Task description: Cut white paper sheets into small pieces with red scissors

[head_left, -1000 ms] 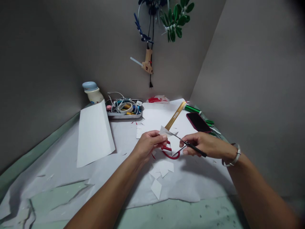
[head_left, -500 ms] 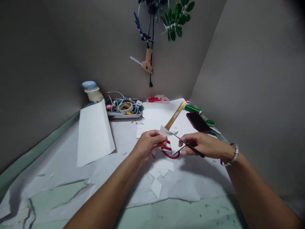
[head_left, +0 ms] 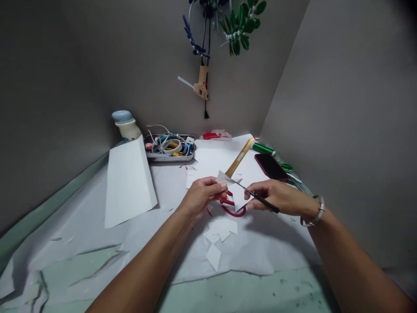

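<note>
Between its thumb and fingers my left hand point(head_left: 206, 195) pinches a small piece of white paper point(head_left: 222, 178). My right hand point(head_left: 272, 198) is closed around black-handled scissors point(head_left: 262, 201), whose blades point up and left to the paper's edge. Beneath the hands lie red-handled scissors point(head_left: 235, 213), partly covered by another white paper piece point(head_left: 239, 196). Nearer to me, several cut pieces, one of them a white diamond point(head_left: 214, 257), rest on the white sheet covering the table. A gold strip point(head_left: 240, 158) extends back and right from behind the held paper.
A folded white sheet point(head_left: 128, 182) stands at the left before a jar point(head_left: 127, 126). Behind are a metal tray point(head_left: 171, 159) of wires and rolls and a white board point(head_left: 208, 158). A phone point(head_left: 271, 166) lies at the right. A glue gun point(head_left: 202, 82) hangs on the wall.
Both hands have shifted very slightly, with the held paper a touch further left and up. The grips on the paper and the scissors look the same.
</note>
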The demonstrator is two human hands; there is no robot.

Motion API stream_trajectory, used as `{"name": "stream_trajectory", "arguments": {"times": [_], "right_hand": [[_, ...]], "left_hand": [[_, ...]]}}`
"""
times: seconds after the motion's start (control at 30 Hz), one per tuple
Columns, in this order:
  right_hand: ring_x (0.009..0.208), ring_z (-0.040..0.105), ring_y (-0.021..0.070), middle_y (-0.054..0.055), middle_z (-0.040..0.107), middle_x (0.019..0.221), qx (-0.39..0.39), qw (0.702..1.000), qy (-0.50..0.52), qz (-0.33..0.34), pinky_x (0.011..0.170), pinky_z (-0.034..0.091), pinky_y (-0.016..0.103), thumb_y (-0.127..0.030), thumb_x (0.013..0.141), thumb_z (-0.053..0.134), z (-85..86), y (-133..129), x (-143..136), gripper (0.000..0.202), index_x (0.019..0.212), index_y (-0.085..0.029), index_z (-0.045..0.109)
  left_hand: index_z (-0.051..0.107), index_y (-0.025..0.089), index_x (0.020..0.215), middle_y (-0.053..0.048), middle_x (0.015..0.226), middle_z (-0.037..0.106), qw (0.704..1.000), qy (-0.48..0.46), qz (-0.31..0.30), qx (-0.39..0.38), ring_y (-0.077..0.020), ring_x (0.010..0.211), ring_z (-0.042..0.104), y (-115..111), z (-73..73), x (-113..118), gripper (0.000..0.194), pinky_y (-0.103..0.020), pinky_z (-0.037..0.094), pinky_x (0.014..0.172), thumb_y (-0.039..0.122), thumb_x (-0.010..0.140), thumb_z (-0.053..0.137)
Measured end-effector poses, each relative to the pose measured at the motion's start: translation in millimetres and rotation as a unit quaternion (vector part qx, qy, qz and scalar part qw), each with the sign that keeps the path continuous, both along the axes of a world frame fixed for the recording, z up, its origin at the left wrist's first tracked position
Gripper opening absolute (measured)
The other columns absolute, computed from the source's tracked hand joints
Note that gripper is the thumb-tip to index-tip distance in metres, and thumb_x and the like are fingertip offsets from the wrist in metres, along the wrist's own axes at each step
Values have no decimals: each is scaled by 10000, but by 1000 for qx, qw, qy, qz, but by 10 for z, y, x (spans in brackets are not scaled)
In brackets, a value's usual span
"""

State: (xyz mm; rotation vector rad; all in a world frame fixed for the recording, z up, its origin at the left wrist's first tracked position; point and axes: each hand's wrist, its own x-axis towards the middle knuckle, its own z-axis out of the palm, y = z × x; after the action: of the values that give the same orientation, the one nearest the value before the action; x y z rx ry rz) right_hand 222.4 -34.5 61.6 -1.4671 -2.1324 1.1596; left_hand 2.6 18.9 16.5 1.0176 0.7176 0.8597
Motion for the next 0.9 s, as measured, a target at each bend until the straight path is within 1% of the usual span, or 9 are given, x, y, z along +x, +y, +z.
{"name": "stream_trajectory", "arguments": {"times": [0.13,0.27,0.37,0.53,0.73,0.9], "right_hand": [[566,333,96,-44,435,633,-5,1000,-6,1,510,272,225,-540,742,621,-3,5,6,384,895,-188,626],[621,408,114,-20,515,722,-19,1000,-3,2,556,334,230,-539,743,627,-1,4,1,419,989,-201,602],[653,436,125,-10,528,758,-34,999,-8,14,579,356,233,-532,757,618,8,1,-5,427,1027,-203,578],[664,432,127,-9,520,769,-40,999,-3,29,589,363,232,-517,774,605,16,5,-3,408,1031,-202,571],[659,431,127,-8,530,770,-46,999,3,19,589,360,236,-508,782,602,18,6,-7,394,1030,-205,569],[677,460,135,3,570,800,-51,999,12,8,597,368,239,-535,749,622,28,4,-39,428,1011,-199,584]], "left_hand": [[620,128,664,-31,705,632,1000,1,0,-1,-108,646,569,0,2,-4,191,-250,420,669,260,652,758],[617,129,666,-35,696,630,1000,-4,-2,-2,-112,641,569,9,-4,-4,201,-254,418,661,260,642,766],[610,130,661,-37,700,631,1000,-6,0,-3,-113,640,568,12,-10,-5,205,-258,421,670,260,640,767],[615,131,657,-36,692,628,1000,3,3,9,-116,641,566,2,-12,0,197,-260,422,663,265,647,760],[626,132,660,-38,684,625,1000,7,2,19,-119,628,558,-10,-1,19,181,-267,420,644,254,647,759],[632,139,659,-34,684,629,1000,8,2,18,-122,628,555,-25,9,27,180,-265,413,638,252,630,769]]}}
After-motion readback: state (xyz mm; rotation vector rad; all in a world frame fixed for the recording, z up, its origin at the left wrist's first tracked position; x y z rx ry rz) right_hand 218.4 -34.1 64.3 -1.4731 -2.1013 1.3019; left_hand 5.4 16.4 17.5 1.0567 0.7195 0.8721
